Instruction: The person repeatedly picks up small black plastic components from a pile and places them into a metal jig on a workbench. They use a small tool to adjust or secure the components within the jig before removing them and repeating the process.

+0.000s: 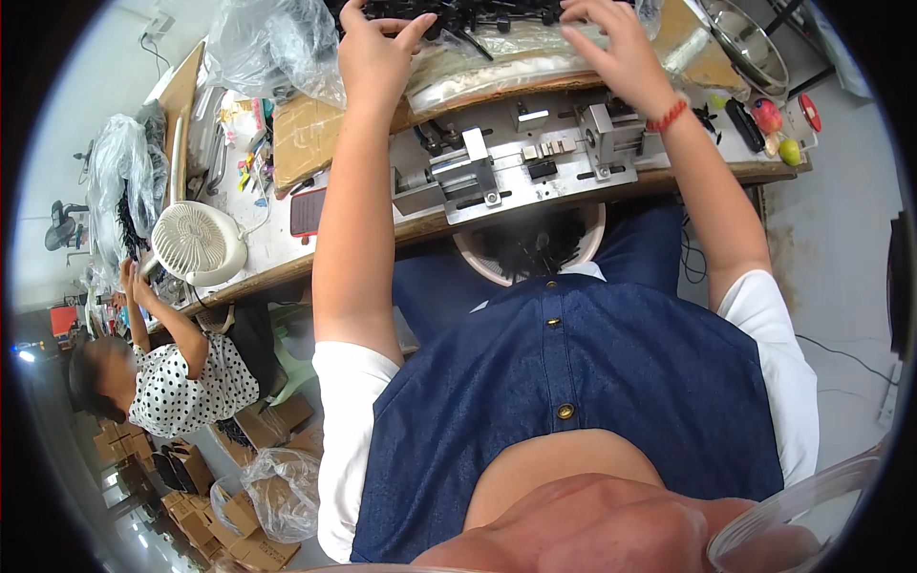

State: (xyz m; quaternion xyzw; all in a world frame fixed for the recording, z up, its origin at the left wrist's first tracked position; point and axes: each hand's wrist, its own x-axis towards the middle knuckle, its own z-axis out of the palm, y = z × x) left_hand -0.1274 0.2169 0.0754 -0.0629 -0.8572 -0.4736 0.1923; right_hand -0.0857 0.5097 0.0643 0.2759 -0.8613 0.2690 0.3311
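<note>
A heap of small black parts (468,17) lies on clear plastic sheeting (535,59) at the far side of the bench. My left hand (376,59) is at the heap's left end, thumb and fingers apart, with nothing visible in it. Over the right end reaches my right hand (621,53), its fingers spread and likewise holding nothing I can see; some fingertips are near the top edge of the view. Between my forearms sits a metal clamping fixture (516,186) with two upright blocks. A round tub (462,250) of black pieces rests below the bench edge, between my legs.
Left on the bench are a white fan (199,244), a phone (306,212), cardboard (304,143) and a plastic bag (272,43). To the right are a black case (745,124), fruit (766,115) and a metal bowl (750,43). Another person (191,382) works at far left.
</note>
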